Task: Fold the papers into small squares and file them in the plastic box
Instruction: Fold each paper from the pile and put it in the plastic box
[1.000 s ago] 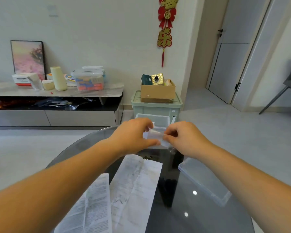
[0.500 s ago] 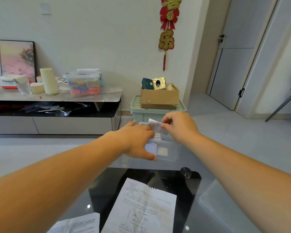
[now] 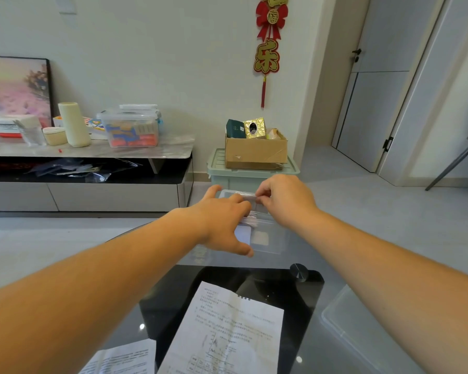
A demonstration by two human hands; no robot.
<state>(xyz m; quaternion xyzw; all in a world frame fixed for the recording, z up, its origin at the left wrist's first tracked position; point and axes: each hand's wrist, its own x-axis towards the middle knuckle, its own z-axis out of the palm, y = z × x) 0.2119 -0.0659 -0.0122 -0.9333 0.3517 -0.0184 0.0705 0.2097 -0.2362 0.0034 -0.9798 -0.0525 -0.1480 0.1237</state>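
Glass bench [image 3: 303, 319] up close has two unfolded sheets [image 3: 227, 333] waiting, so plenty left. Further out, the left hand [image 3: 222, 220] rests straight-fingered on the plastic box [image 3: 270, 238], which holds some squares [image 3: 250, 221]. The right hand [image 3: 284, 201] pinches a folded paper [image 3: 247, 197] just above.

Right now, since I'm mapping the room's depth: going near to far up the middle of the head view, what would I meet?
Printed sheet → clear plastic box → green storage bin → red wall ornament.

Clear plastic box [image 3: 276, 234] — open, folded paper [image 3: 247, 197] atop
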